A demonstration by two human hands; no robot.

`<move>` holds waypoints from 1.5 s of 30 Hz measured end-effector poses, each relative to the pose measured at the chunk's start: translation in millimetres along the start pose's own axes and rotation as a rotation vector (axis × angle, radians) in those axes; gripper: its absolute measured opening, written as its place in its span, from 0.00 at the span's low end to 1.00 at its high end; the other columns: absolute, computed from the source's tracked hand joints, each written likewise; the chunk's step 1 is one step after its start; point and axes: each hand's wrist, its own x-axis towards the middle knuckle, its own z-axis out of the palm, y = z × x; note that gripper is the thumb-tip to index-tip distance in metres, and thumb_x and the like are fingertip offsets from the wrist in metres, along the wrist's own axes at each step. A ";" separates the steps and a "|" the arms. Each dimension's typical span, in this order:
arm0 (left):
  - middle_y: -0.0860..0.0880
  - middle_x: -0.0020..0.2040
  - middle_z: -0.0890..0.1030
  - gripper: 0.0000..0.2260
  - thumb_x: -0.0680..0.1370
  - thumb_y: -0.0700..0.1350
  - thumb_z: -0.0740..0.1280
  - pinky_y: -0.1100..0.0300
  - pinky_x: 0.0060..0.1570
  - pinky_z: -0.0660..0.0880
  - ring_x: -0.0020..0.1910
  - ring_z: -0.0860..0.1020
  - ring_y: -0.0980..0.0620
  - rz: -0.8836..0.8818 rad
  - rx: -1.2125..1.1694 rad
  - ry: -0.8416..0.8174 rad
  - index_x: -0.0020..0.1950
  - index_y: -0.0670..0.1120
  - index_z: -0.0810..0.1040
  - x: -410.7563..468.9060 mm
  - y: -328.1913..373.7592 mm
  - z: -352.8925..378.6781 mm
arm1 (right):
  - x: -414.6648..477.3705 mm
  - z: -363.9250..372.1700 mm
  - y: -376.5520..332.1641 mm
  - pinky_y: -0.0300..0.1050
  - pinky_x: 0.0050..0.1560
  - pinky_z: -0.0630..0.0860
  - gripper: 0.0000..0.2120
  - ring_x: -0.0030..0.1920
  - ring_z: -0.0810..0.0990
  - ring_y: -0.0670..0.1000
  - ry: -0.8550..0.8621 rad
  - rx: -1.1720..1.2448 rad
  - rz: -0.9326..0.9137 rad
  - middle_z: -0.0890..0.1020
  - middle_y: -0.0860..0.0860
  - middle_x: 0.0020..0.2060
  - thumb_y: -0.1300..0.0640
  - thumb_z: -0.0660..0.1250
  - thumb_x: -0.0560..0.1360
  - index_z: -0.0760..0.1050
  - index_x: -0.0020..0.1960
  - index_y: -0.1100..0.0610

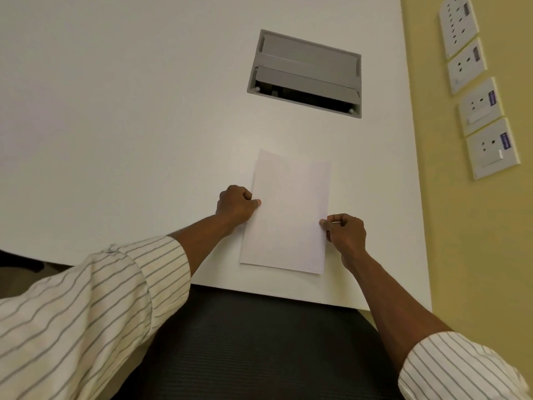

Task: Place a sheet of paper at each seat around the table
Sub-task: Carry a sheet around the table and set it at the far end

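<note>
A blank white sheet of paper (pixel 288 215) lies flat on the white table (pixel 129 125), close to the near edge and in front of a black chair back (pixel 253 342). My left hand (pixel 235 204) pinches the sheet's left edge between thumb and curled fingers. My right hand (pixel 346 230) pinches the right edge the same way, a little nearer to me. Both forearms reach over the chair back, with striped sleeves rolled up.
A grey cable hatch (pixel 305 72) is set into the tabletop beyond the sheet, its flap partly open. A yellow wall (pixel 461 255) runs along the table's right side with several white sockets (pixel 487 125). The table's near edge crosses just below the sheet.
</note>
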 end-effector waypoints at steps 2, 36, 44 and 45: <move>0.43 0.52 0.86 0.10 0.77 0.48 0.79 0.44 0.58 0.85 0.50 0.87 0.37 -0.010 0.018 0.007 0.42 0.45 0.81 2.2 -0.2 4.7 | 6.2 1.3 1.7 0.61 0.58 0.86 0.05 0.39 0.84 0.54 0.003 -0.013 -0.018 0.88 0.52 0.40 0.56 0.79 0.75 0.85 0.47 0.55; 0.40 0.65 0.81 0.28 0.78 0.60 0.76 0.43 0.66 0.78 0.67 0.79 0.35 0.010 0.465 0.059 0.67 0.41 0.75 3.8 1.7 22.2 | 24.6 19.5 26.6 0.53 0.59 0.78 0.16 0.53 0.85 0.60 0.104 -0.323 -0.192 0.87 0.56 0.50 0.51 0.77 0.78 0.78 0.58 0.58; 0.39 0.66 0.80 0.29 0.79 0.61 0.75 0.44 0.67 0.77 0.68 0.78 0.35 0.014 0.456 0.051 0.68 0.39 0.75 1.5 2.6 21.6 | 26.6 19.7 29.1 0.52 0.56 0.77 0.13 0.52 0.84 0.59 0.104 -0.311 -0.178 0.86 0.54 0.48 0.50 0.76 0.78 0.79 0.55 0.58; 0.39 0.66 0.80 0.29 0.80 0.61 0.74 0.43 0.67 0.77 0.68 0.78 0.35 0.010 0.455 0.050 0.68 0.40 0.75 0.1 3.5 20.8 | 26.3 19.5 28.6 0.52 0.56 0.77 0.13 0.51 0.84 0.59 0.105 -0.307 -0.171 0.86 0.53 0.47 0.49 0.76 0.79 0.79 0.55 0.58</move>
